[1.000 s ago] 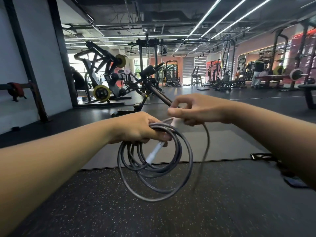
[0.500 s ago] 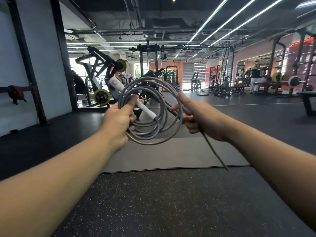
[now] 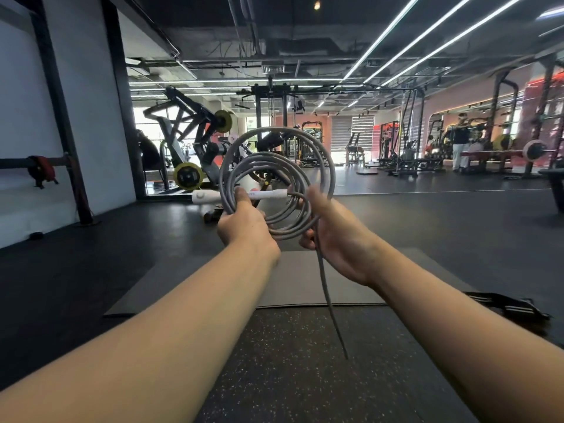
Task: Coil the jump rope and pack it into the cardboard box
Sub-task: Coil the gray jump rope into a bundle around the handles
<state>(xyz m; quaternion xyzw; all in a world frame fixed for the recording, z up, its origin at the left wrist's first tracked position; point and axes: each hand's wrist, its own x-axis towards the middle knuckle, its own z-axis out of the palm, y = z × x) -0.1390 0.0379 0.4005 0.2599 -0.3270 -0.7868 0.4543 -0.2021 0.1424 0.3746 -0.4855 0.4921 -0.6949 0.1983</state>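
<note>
Now we have the grey, smooth rubbery jump rope (image 3: 276, 181) raised upright at chest height, another loop laid on since half a second ago. Left hand (image 3: 244, 222) clamps the stacked round coils with the white plastic handle (image 3: 241, 195) lying across them; right hand (image 3: 332, 239) closes on the bundle's near right edge. A loose tail (image 3: 331, 306) hangs toward the speckled rubber floor (image 3: 290, 377). Coiling seems nearly finished; no cardboard box visible.
</note>
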